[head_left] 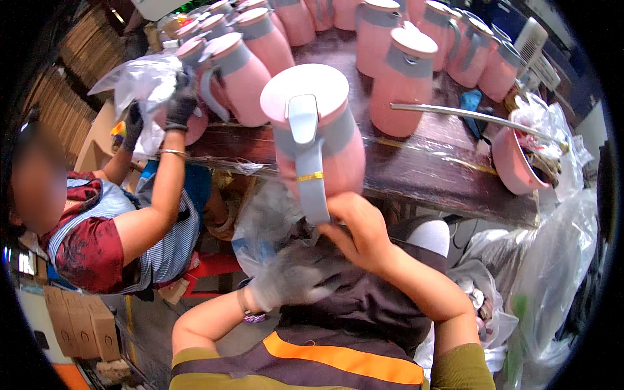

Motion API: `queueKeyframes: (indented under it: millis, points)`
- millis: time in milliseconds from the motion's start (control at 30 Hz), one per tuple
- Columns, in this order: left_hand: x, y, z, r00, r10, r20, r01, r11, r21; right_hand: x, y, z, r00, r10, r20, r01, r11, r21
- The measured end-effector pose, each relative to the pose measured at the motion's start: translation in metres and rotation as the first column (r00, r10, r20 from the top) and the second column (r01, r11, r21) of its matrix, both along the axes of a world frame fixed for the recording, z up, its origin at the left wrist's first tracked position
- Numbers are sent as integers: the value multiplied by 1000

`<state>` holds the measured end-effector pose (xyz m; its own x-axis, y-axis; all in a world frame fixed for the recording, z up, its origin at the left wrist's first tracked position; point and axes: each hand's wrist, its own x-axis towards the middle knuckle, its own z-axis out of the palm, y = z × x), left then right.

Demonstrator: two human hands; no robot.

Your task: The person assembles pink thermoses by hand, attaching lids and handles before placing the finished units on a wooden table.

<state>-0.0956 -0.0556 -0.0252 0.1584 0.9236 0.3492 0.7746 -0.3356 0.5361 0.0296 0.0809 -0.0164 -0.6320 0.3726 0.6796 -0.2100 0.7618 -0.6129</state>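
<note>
A pink thermos jug (344, 159) with a grey collar, a pale pink lid and a grey handle is in front of me at the table's near edge. Gold tape crosses the handle. My bare right hand (357, 231) is closed round the handle's lower end, beside the jug's base. Whether the jug's bottom rests on anything is hidden. Over my lap, below the jug, my left hand (296, 279) wears a grey glove and is smeared by motion. Its fingers cannot be made out, and it appears apart from the jug.
More pink jugs (403, 84) crowd the dark wooden table (448, 166). A metal rod (468, 116) lies across its right side, near a pink tub (513, 159) with plastic scraps. At left, a co-worker's gloved hands (177, 107) handle a clear bag (143, 78) around a jug. Plastic sheeting (552, 260) hangs right.
</note>
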Motion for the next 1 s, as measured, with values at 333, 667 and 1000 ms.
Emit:
queueKeyframes:
  millis: [333, 667, 1000]
  points:
    - [-68, 118, -37, 784, 566, -253, -613, 769, -179, -17, 109, 25, 843, -530, -91, 534, 808, 249]
    - [-118, 144, -79, 786, 519, -336, -539, 841, 39, -47, 261, 51, 604, -792, -84, 797, 602, 57]
    - [-89, 125, -3, 74, 291, 954, -9, 957, -291, 20, 118, 66, 824, -142, -549, -310, 698, -645]
